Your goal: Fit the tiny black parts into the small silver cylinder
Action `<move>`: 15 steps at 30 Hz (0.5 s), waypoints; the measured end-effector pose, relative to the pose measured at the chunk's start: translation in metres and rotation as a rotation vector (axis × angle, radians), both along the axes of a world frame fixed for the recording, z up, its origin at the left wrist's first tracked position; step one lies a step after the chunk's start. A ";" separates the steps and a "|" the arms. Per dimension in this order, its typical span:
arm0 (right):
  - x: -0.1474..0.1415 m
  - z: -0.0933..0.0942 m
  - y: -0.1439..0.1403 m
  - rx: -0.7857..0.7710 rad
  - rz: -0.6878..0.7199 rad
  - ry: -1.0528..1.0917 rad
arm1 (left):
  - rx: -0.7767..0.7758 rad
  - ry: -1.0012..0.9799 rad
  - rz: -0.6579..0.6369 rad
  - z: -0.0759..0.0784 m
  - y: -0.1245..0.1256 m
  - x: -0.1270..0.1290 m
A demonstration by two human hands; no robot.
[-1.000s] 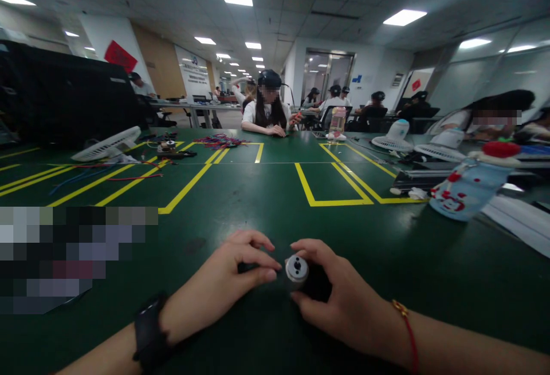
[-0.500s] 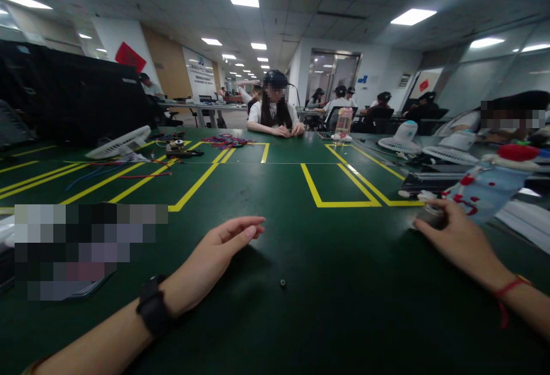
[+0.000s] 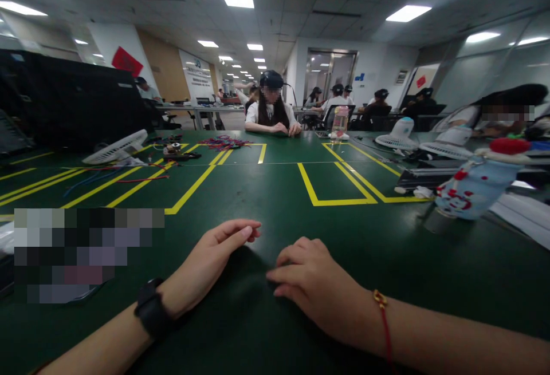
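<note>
Head view: both hands low in frame on the green table (image 3: 344, 232).
Right hand (image 3: 313, 283): fingers curled down; whether anything is pinched cannot be told.
Left hand (image 3: 210, 260): spread, empty.
Advice: fingertips should be kept low.

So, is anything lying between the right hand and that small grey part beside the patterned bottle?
Nothing visible. Only bare green table lies between the right hand and the small grey part. The patterned bottle lies just beyond the part, not in the path.
</note>
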State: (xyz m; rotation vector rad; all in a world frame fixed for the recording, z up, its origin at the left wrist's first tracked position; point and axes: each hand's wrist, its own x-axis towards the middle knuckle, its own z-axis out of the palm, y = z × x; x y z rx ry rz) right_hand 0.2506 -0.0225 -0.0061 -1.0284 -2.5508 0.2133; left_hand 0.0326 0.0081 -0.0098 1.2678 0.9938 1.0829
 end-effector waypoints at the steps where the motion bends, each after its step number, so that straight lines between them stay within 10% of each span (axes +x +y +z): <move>1: -0.006 0.000 0.002 -0.041 0.030 0.026 | -0.001 -0.008 -0.003 0.000 0.000 -0.001; 5: 0.034 0.010 0.025 -0.037 -0.137 0.110 | -0.033 -0.025 -0.006 0.002 -0.001 -0.002; 10: 0.156 0.034 0.049 0.300 -0.722 -0.235 | -0.044 -0.030 0.004 0.002 -0.002 -0.001; 15: 0.238 0.038 0.053 0.199 -1.000 -0.326 | -0.026 0.015 0.022 0.002 -0.003 0.002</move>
